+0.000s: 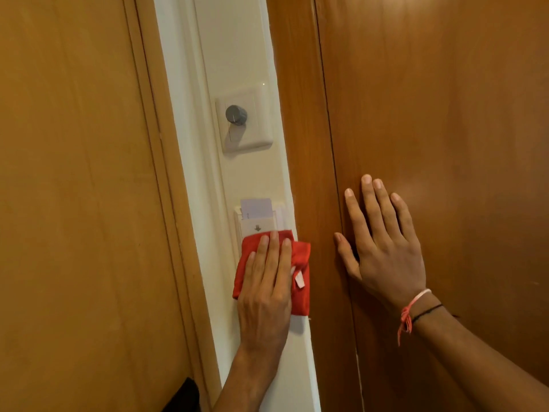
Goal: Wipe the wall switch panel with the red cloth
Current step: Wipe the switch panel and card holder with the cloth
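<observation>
On a narrow white wall strip (208, 203) sit two white panels. The upper one is a dial switch panel (245, 121) with a grey knob (236, 115). Below it is a key-card holder panel (258, 223) with a white card (256, 208) standing in its slot. My left hand (266, 288) lies flat on the folded red cloth (300, 263) and presses it against the wall over the lower part of the card holder. The cloth hides that panel's bottom edge. My right hand (383, 236) rests with fingers spread on the wooden panel to the right.
Brown wooden panels flank the white strip: a door frame and door (74, 203) on the left, a wooden door or wall (445, 114) on the right. A dark object (181, 396) shows at the bottom left edge. A pink thread band (411, 310) circles my right wrist.
</observation>
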